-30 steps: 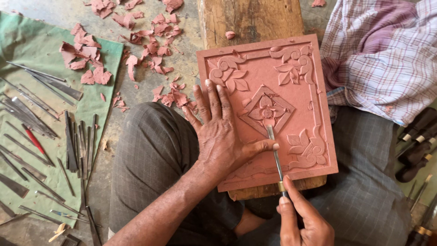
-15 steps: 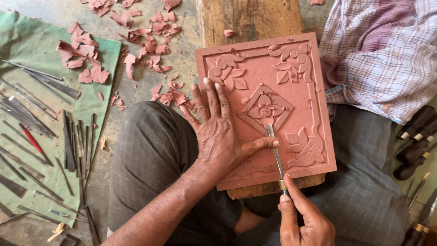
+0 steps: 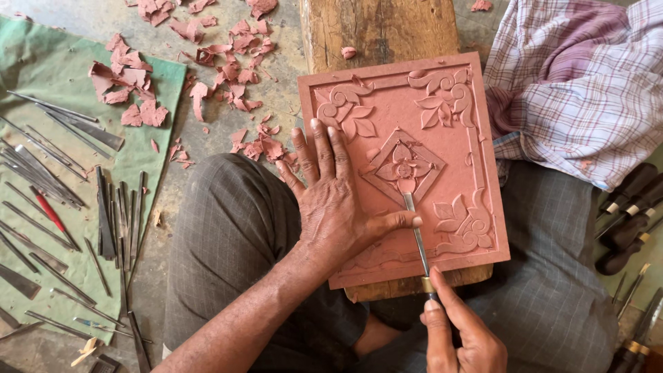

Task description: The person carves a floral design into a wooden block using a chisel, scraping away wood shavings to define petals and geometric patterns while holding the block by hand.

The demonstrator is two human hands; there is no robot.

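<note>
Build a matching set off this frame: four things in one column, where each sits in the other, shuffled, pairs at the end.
Things
1. left hand
2. carving tool
3. clay scraps
4. metal tools

Places
A. laid out on the green cloth at the left edge of the view
B. flat on the left part of the red clay tile, thumb against the blade
C. scattered on the floor above the knee
D. held by the right hand, tip at the flower in the tile's central diamond

Pairs: 1-B, 2-D, 3-C, 4-A
</note>
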